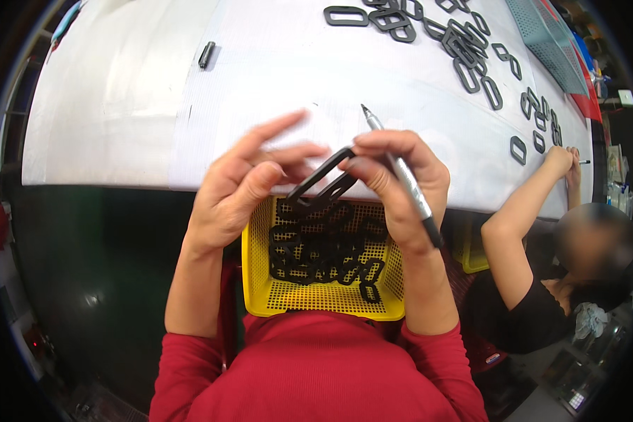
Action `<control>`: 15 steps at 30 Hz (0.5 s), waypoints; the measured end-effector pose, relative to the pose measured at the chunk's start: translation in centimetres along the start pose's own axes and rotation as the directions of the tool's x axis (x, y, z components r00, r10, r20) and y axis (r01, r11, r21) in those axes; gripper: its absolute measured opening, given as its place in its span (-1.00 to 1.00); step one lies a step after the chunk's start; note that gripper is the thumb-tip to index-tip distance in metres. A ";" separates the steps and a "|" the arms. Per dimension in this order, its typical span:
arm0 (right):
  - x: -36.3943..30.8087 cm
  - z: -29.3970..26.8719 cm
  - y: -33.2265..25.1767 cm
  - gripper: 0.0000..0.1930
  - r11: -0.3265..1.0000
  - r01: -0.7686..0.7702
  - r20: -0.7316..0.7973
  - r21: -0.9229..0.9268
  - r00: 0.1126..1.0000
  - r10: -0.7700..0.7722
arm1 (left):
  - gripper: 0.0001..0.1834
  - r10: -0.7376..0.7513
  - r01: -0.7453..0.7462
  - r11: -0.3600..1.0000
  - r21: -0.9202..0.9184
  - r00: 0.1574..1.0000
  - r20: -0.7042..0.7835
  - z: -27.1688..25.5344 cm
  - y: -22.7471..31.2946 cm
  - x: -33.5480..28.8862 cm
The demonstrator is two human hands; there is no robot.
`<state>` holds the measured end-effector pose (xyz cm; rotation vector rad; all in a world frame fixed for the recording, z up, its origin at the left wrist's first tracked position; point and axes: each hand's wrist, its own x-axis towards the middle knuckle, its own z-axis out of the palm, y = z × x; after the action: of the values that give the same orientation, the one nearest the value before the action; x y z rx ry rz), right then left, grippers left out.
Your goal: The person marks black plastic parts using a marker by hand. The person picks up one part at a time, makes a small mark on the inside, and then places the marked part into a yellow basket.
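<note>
My right hand (404, 176) pinches one end of a black rectangular ring (321, 174) between thumb and fingertips. The same hand also carries a silver-grey marker pen (414, 194), its uncapped tip pointing up and away from me. My left hand (228, 193) is open beside the ring, fingers spread and partly blurred by motion. Below both hands, a yellow perforated plastic basket (323, 310) sits at my lap and holds many similar black rings (316, 257). A black pen cap (206, 55) lies on the white-covered table.
The white table (119, 119) stretches ahead. Loose black rings (464, 46) are scattered over its far right part, near a grey-blue plastic basket (545, 42). At the right, a co-worker's arm (520, 211) reaches over the table edge. Part of another yellow basket (476, 261) shows there.
</note>
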<state>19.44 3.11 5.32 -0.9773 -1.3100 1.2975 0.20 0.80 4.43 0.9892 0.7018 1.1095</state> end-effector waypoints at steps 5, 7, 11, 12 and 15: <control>0.0 1.2 0.1 -0.79 0.794 -0.380 0.009 0.474 0.904 0.427 | -0.17 0.452 -0.388 0.774 0.500 0.892 -0.009 2.1 -1.5 0.4; -0.4 1.7 0.2 -0.77 0.752 -0.392 0.093 0.529 0.908 0.408 | -0.25 0.576 -0.537 0.719 0.441 0.816 0.053 2.1 -3.0 1.0; -0.6 2.1 -0.4 -0.70 0.970 -0.241 -0.190 -0.009 0.953 0.235 | -0.30 0.495 -0.423 0.799 0.428 0.867 -0.066 1.9 -2.7 0.3; -0.7 1.1 0.7 -0.65 0.947 -0.095 -0.208 -0.308 0.978 0.031 | -0.31 0.428 -0.333 0.765 0.552 0.902 -0.049 1.6 -2.7 0.0; -0.6 1.1 0.1 -0.79 0.973 -0.155 -0.291 -0.173 0.952 0.100 | -0.35 0.353 -0.217 0.709 0.671 0.933 -0.071 1.3 -3.3 -0.6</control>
<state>18.50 2.32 5.29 -1.3505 -1.1817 1.0916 2.45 -0.58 1.93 1.6529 1.1776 1.2708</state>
